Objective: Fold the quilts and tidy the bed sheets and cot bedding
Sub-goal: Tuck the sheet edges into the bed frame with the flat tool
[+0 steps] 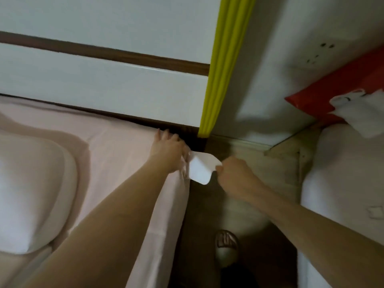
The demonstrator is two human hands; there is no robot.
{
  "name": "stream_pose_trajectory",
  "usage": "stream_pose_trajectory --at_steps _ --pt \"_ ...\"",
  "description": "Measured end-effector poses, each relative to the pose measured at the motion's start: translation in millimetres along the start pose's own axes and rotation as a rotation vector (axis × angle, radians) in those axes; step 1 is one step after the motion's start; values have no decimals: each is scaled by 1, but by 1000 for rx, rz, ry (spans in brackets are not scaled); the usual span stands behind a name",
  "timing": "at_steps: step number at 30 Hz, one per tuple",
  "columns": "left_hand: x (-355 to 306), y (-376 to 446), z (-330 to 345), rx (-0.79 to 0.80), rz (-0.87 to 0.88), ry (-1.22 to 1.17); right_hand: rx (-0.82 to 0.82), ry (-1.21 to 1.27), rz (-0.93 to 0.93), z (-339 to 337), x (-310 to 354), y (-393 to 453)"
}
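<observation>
A white pillow point(31, 192) lies at the left on the pink bed sheet point(116, 142). The left hand point(168, 148) rests flat, with straight fingers, on the sheet at the bed's corner near the headboard point(104, 84). Beside it, the right hand point(232, 173) pinches the sheet's turned-up white corner point(200, 169). A red pillow point(336, 88) lies far right.
</observation>
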State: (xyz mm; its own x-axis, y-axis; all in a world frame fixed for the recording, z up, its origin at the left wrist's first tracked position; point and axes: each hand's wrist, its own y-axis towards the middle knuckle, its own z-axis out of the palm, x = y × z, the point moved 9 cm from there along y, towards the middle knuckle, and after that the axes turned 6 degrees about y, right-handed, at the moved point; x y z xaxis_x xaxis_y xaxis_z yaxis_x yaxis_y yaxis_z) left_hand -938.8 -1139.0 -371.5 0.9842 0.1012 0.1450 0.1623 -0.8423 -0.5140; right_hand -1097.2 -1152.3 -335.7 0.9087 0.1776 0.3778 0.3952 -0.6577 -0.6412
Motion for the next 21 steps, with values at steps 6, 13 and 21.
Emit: stream_pose_trajectory --at_steps 6,13,21 --pt "-27 2 11 10 49 141 -269 188 -13 33 9 30" --pt "-35 -15 28 34 134 272 -250 296 87 40 -39 4" --pt "-40 -5 26 59 152 305 -270 406 52 64 3 18"
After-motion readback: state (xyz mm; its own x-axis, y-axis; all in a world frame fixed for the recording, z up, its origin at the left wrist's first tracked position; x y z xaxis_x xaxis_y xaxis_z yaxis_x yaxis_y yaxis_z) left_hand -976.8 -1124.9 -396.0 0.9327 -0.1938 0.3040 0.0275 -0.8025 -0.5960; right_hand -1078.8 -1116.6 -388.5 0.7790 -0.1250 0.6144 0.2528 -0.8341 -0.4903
